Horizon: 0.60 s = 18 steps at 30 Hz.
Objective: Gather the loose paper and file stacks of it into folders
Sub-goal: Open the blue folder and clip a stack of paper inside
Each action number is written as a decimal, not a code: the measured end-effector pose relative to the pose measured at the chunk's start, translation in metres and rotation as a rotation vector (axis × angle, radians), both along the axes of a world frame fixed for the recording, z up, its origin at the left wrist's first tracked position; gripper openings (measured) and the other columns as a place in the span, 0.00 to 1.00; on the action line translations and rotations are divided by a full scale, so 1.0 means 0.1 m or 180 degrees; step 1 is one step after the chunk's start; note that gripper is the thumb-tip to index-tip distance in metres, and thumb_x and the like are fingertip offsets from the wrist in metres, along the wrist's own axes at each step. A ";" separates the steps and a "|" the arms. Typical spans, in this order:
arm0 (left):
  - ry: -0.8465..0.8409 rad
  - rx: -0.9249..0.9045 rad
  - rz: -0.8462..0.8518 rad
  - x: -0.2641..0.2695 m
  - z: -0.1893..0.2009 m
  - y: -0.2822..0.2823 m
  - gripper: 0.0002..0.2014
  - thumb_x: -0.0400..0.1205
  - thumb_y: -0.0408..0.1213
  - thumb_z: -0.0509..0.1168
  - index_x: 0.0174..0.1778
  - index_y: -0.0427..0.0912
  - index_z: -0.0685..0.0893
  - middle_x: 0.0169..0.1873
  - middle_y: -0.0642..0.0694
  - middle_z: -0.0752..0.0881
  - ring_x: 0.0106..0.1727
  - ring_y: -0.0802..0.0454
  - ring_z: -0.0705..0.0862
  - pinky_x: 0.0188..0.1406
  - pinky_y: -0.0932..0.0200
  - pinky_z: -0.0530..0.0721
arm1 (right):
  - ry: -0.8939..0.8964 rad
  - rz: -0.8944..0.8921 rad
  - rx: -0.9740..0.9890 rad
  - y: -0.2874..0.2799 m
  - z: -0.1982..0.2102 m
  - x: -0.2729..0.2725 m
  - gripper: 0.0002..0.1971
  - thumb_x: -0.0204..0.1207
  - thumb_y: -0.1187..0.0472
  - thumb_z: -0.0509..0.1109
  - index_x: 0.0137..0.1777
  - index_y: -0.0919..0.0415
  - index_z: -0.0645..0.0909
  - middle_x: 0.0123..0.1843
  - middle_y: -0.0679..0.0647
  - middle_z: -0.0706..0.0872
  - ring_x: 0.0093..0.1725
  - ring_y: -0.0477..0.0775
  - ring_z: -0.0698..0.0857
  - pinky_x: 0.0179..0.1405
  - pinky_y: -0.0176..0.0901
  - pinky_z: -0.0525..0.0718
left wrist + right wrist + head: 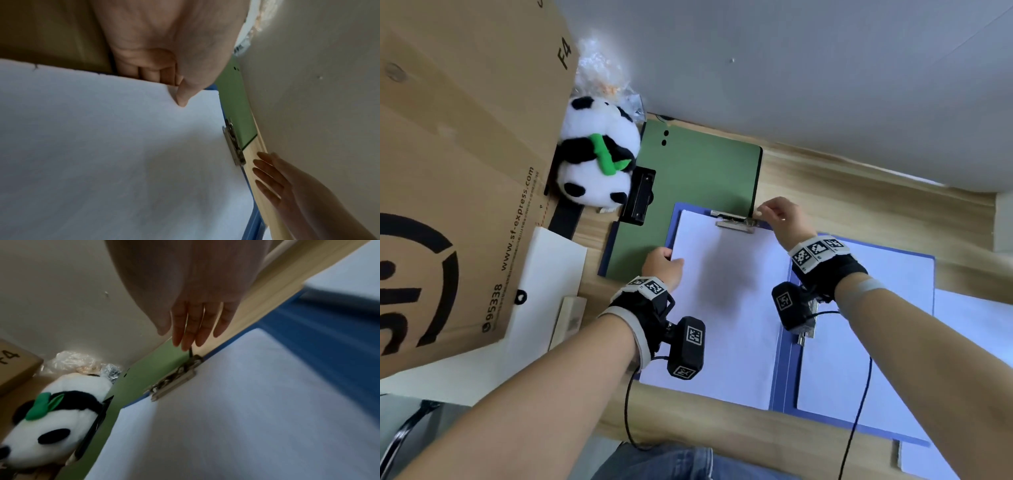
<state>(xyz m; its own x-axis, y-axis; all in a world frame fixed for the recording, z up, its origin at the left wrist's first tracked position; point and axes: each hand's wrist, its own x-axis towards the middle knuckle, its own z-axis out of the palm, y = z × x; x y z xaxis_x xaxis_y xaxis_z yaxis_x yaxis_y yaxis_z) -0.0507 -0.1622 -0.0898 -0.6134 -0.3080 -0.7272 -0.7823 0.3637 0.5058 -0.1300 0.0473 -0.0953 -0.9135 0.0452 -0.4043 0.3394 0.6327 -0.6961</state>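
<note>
Blue folder (787,370) lies open on the worktop (842,192), w/ a paper stack (726,301) on its left half, top edge under the metal clip (734,221); left hand (662,265) pinches the stack's upper-left edge, thumb on top and fingers (152,73) curled beneath; right hand (779,217) is at the clip's right end, fingers (191,327) straight and close together, tips at the small lever, gripping nothing as far as the right wrist view shows; whether the clip is clamped down or lifted, can't tell. More paper (859,342) sits on the folder's right half, and a further sheet (976,318) lies off to the right, partly under it; a green folder (698,178) lies closed behind, touching the blue one's far edge, contents not visible. Progress est.: about mid-way; one stack placed and prob. being secured; right-hand paper and the outlying sheet left to gather, then folder to close. Panda plush (599,161) and cardboard box (455,171) sit at left, off-task.
</note>
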 end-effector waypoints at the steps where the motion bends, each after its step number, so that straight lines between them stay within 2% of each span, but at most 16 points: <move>1: 0.0027 -0.0056 -0.0008 0.01 0.01 0.02 0.07 0.80 0.31 0.63 0.53 0.39 0.78 0.44 0.41 0.79 0.47 0.40 0.79 0.51 0.54 0.78 | 0.0038 -0.0141 -0.0067 0.07 0.00 0.12 0.12 0.81 0.61 0.63 0.57 0.69 0.82 0.46 0.57 0.85 0.48 0.56 0.83 0.49 0.38 0.80; 2: 0.0036 -0.0089 -0.0007 0.03 0.04 0.06 0.13 0.80 0.31 0.63 0.61 0.37 0.77 0.50 0.40 0.81 0.54 0.39 0.82 0.56 0.52 0.79 | 0.0028 -0.0255 -0.0158 0.13 0.02 0.26 0.12 0.81 0.63 0.62 0.57 0.69 0.82 0.46 0.56 0.85 0.46 0.54 0.83 0.48 0.38 0.78; 4: 0.0049 -0.0146 0.0056 0.06 0.06 0.08 0.20 0.79 0.30 0.62 0.68 0.35 0.73 0.60 0.37 0.83 0.61 0.37 0.83 0.59 0.50 0.80 | -0.0125 -0.0363 -0.0413 0.20 0.01 0.53 0.10 0.81 0.65 0.62 0.55 0.67 0.82 0.43 0.55 0.85 0.41 0.50 0.81 0.46 0.38 0.77; 6: 0.0071 -0.0184 0.0030 0.12 0.08 0.09 0.21 0.78 0.30 0.63 0.68 0.36 0.73 0.62 0.36 0.83 0.60 0.36 0.83 0.56 0.51 0.80 | -0.0282 -0.0404 -0.0603 0.23 0.01 0.80 0.08 0.81 0.66 0.61 0.51 0.62 0.82 0.40 0.52 0.84 0.37 0.46 0.81 0.42 0.34 0.77; 8: 0.0016 -0.0232 -0.0133 0.20 0.09 0.05 0.20 0.78 0.31 0.64 0.67 0.36 0.73 0.58 0.39 0.83 0.59 0.37 0.83 0.52 0.54 0.78 | -0.0362 -0.0559 -0.0699 0.25 0.00 1.02 0.07 0.81 0.67 0.61 0.49 0.61 0.81 0.39 0.53 0.83 0.35 0.45 0.81 0.37 0.31 0.77; 9: 0.0051 -0.0263 -0.0207 0.26 0.11 0.02 0.18 0.78 0.31 0.64 0.64 0.35 0.75 0.53 0.40 0.82 0.56 0.39 0.83 0.48 0.56 0.75 | -0.0396 -0.0649 -0.0723 0.26 0.00 1.11 0.07 0.81 0.68 0.60 0.48 0.61 0.81 0.40 0.55 0.83 0.34 0.46 0.81 0.34 0.31 0.77; 10: 0.0037 -0.0345 -0.0296 0.31 0.09 -0.02 0.11 0.78 0.31 0.65 0.56 0.37 0.78 0.45 0.41 0.80 0.48 0.40 0.82 0.44 0.57 0.73 | -0.0436 -0.0720 -0.0765 0.27 0.02 1.20 0.08 0.81 0.68 0.60 0.48 0.62 0.81 0.41 0.58 0.83 0.33 0.47 0.81 0.32 0.31 0.77; 11: 0.0080 -0.0418 -0.0377 0.37 0.11 -0.05 0.02 0.77 0.30 0.65 0.41 0.39 0.78 0.36 0.42 0.76 0.38 0.43 0.77 0.39 0.58 0.69 | -0.0519 -0.0759 -0.0826 0.28 0.03 1.27 0.08 0.81 0.68 0.59 0.49 0.64 0.81 0.41 0.59 0.83 0.32 0.48 0.81 0.29 0.31 0.78; 12: 0.0067 -0.0443 -0.0341 0.42 0.04 -0.11 0.11 0.75 0.30 0.64 0.29 0.41 0.72 0.28 0.43 0.71 0.30 0.46 0.69 0.35 0.58 0.65 | -0.0625 -0.0770 -0.0882 0.28 0.06 1.34 0.09 0.82 0.68 0.58 0.50 0.65 0.81 0.41 0.59 0.83 0.32 0.48 0.81 0.27 0.30 0.78; 13: 0.0029 -0.0495 -0.0403 0.47 0.01 -0.16 0.17 0.75 0.30 0.64 0.24 0.43 0.65 0.24 0.44 0.66 0.28 0.48 0.65 0.33 0.58 0.63 | -0.0756 -0.0755 -0.0921 0.28 0.07 1.39 0.09 0.82 0.68 0.58 0.51 0.66 0.81 0.41 0.60 0.83 0.32 0.49 0.81 0.27 0.30 0.78; 14: -0.0040 -0.0467 -0.0326 0.52 -0.01 -0.21 0.19 0.75 0.31 0.64 0.23 0.43 0.62 0.23 0.44 0.65 0.27 0.48 0.65 0.32 0.58 0.64 | -0.0898 -0.0717 -0.0958 0.28 0.09 1.45 0.09 0.82 0.68 0.58 0.51 0.66 0.80 0.41 0.60 0.83 0.32 0.49 0.81 0.29 0.32 0.78; 16: -0.0229 -0.0474 -0.0372 0.63 -0.02 -0.27 0.20 0.78 0.37 0.66 0.24 0.42 0.64 0.25 0.45 0.68 0.29 0.46 0.70 0.34 0.58 0.69 | -0.1161 -0.0638 -0.1040 0.26 0.13 1.57 0.07 0.83 0.67 0.58 0.51 0.66 0.78 0.39 0.57 0.83 0.32 0.49 0.80 0.32 0.35 0.77; 18: -0.0310 -0.0372 -0.0397 0.70 -0.02 -0.30 0.22 0.79 0.40 0.67 0.24 0.41 0.64 0.23 0.44 0.67 0.27 0.46 0.70 0.35 0.56 0.69 | -0.1314 -0.0573 -0.1065 0.24 0.15 1.66 0.07 0.83 0.66 0.58 0.52 0.65 0.77 0.36 0.53 0.83 0.32 0.49 0.80 0.33 0.36 0.77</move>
<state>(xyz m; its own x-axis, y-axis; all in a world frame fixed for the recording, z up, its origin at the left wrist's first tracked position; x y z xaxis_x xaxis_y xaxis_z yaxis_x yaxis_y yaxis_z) 0.0192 -0.1926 -0.0915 -0.5806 -0.3199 -0.7487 -0.7706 0.5126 0.3786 0.0362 0.0715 -0.0803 -0.6659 -0.0063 -0.7460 0.7087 0.3071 -0.6352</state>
